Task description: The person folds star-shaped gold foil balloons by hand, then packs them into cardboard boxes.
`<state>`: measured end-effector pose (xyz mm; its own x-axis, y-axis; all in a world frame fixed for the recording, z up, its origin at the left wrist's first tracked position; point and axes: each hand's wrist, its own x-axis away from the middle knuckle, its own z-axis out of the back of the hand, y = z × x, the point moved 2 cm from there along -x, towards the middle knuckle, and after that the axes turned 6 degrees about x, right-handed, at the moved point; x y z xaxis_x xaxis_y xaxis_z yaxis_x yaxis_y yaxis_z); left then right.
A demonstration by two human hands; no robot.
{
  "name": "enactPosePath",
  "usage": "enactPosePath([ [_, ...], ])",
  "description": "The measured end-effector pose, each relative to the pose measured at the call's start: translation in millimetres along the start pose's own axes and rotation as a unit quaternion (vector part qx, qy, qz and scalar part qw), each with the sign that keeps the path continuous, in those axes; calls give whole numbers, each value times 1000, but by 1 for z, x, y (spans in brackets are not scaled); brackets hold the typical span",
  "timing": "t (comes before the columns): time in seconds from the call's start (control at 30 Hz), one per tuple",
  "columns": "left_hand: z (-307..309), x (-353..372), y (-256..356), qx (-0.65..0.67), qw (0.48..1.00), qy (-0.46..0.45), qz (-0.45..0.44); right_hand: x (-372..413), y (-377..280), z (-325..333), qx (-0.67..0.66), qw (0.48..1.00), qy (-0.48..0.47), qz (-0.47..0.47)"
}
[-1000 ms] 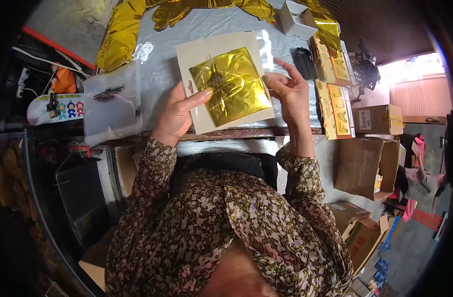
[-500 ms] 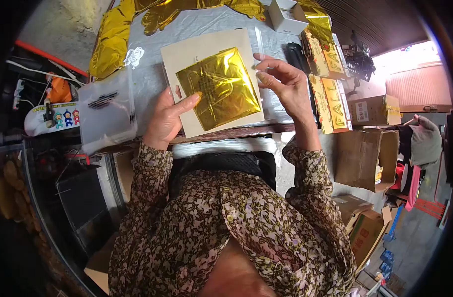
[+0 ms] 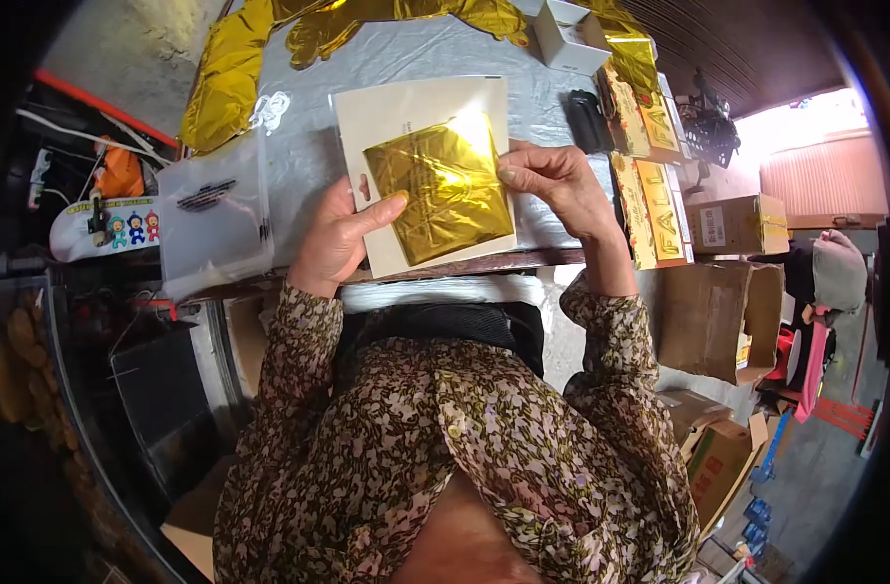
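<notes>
A cream-coloured card (image 3: pixel 379 115) with a hanger slot is held up over the near edge of the table. On its front lies a folded square of shiny gold foil (image 3: pixel 445 200), strongly lit at its upper right. My left hand (image 3: pixel 340 234) grips the card's left edge, its thumb pressing on the front near the foil and its other fingers behind. With thumb and fingers closed, my right hand (image 3: pixel 566 190) pinches the right edge beside the foil. Whether a clear sleeve covers the card is hard to tell.
Crumpled gold foil (image 3: pixel 226 78) runs along the table's back and left. Clear plastic bags (image 3: pixel 211 243) lie at left, near a white string coil (image 3: pixel 270 113). On the right are an open white box (image 3: pixel 569 44), a black object (image 3: pixel 588 122) and boxes marked FALL (image 3: pixel 664 209).
My right hand has closed from a loose, partly open pose beside the card onto its right edge. The card has shifted slightly right and down in view.
</notes>
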<state>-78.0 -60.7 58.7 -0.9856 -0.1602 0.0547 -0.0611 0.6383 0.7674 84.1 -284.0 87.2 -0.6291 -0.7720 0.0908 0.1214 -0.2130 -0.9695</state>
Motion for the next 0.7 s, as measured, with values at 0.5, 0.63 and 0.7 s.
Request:
enactPosePath([
  [0.5,-4,-1,-7,-73,997,-2,-9,3,31,0,-55,997,20,-57],
  [0.63,-15,3,1,-37,999,-18,5,4,38,-5,-218,973,54,-56],
  [0.7,-26,4,9,-27,999,-34,4,0,47,4,-314,947,50,-54],
])
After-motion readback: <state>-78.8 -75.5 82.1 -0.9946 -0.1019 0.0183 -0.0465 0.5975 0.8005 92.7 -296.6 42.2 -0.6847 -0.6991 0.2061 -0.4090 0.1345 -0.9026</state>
